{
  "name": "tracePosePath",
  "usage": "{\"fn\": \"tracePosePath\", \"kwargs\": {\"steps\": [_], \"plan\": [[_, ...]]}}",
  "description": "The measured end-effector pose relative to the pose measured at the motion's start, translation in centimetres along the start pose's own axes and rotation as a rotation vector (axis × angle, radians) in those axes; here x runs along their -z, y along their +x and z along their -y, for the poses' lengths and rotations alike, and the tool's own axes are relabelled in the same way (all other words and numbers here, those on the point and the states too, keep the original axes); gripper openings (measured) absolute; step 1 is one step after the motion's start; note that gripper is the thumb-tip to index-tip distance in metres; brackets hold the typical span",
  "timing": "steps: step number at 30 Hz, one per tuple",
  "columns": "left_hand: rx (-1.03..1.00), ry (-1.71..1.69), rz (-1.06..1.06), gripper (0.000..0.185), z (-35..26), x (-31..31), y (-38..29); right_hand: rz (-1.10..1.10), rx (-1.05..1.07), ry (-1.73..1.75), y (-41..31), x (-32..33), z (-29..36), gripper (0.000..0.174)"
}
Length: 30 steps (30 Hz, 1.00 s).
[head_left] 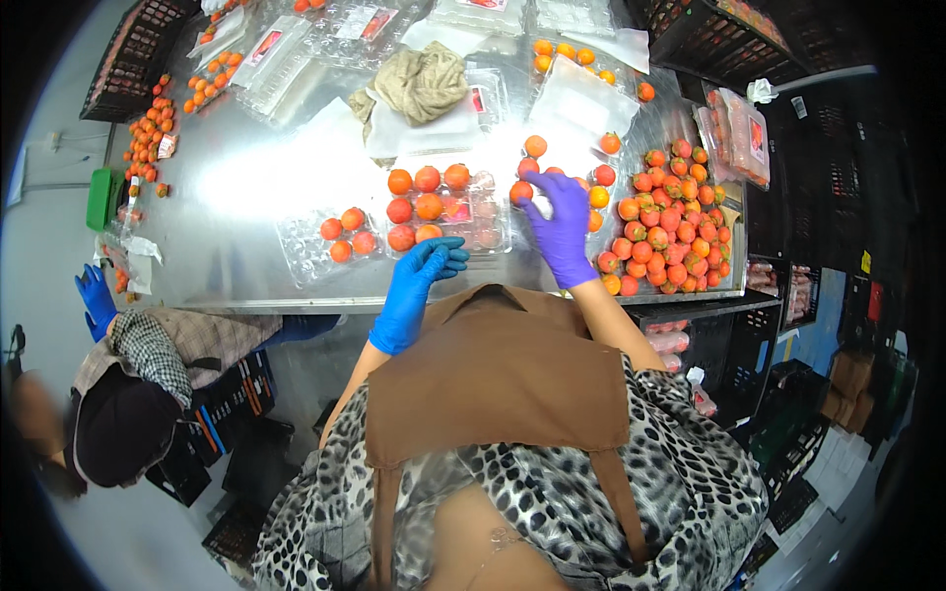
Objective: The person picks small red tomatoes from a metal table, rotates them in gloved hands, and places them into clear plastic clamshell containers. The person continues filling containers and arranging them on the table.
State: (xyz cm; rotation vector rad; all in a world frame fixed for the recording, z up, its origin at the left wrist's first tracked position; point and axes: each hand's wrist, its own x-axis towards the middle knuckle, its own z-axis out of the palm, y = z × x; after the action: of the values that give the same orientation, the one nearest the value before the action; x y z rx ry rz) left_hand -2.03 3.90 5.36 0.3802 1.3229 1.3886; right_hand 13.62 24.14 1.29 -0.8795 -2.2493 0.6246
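My left hand (423, 284), in a blue glove, hovers at the front edge of a clear plastic clamshell tray (506, 247) with its fingers loosely curled and nothing seen in them. Several orange-red persimmons (429, 207) sit in the tray's left part; its right part shows bare cups. To the right, my right hand (558, 221), in a purple glove, reaches over a loose group of fruit, its fingertips at a red persimmon (521, 192); whether it grips the fruit cannot be told. A second clear tray (299, 255) at the left holds several persimmons.
A large persimmon heap (669, 221) lies at the metal table's (244, 258) right end. Behind are a crumpled cloth (421, 81), paper liners (584, 96) and stacked clear packages (277, 63). Black crates (137, 59) stand at the back corners. A co-worker's gloved hand (96, 299) is at the far left.
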Motion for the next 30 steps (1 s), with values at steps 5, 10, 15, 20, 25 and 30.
{"fn": "tracePosePath", "kwargs": {"steps": [5, 10, 15, 20, 25, 30], "plan": [[-0.012, -0.020, 0.061, 0.035, -2.0, 2.5, 0.6, 0.300, 0.257, -0.089, 4.6, -4.7, 4.2, 0.043], [-0.027, -0.013, 0.098, 0.035, -3.0, 4.3, 0.9, 0.453, 0.283, -0.317, 6.2, -6.4, 4.3, 0.044], [-0.041, -0.072, 0.134, 0.034, -2.7, 5.5, 1.4, 0.304, -0.024, 0.080, 5.1, -4.4, 6.2, 0.044], [-0.069, -0.188, 0.230, 0.044, -3.1, 5.6, 2.4, 0.361, -0.497, 0.826, 3.6, -2.1, 10.1, 0.050], [0.102, -0.261, 0.349, 0.055, -3.4, 6.0, 3.8, 0.449, -0.503, 1.004, 2.2, -1.0, 13.1, 0.059], [0.003, -0.128, 0.257, 0.048, -4.6, 5.5, 3.0, 0.350, -0.479, 0.966, 1.1, -1.5, 14.0, 0.052]]}}
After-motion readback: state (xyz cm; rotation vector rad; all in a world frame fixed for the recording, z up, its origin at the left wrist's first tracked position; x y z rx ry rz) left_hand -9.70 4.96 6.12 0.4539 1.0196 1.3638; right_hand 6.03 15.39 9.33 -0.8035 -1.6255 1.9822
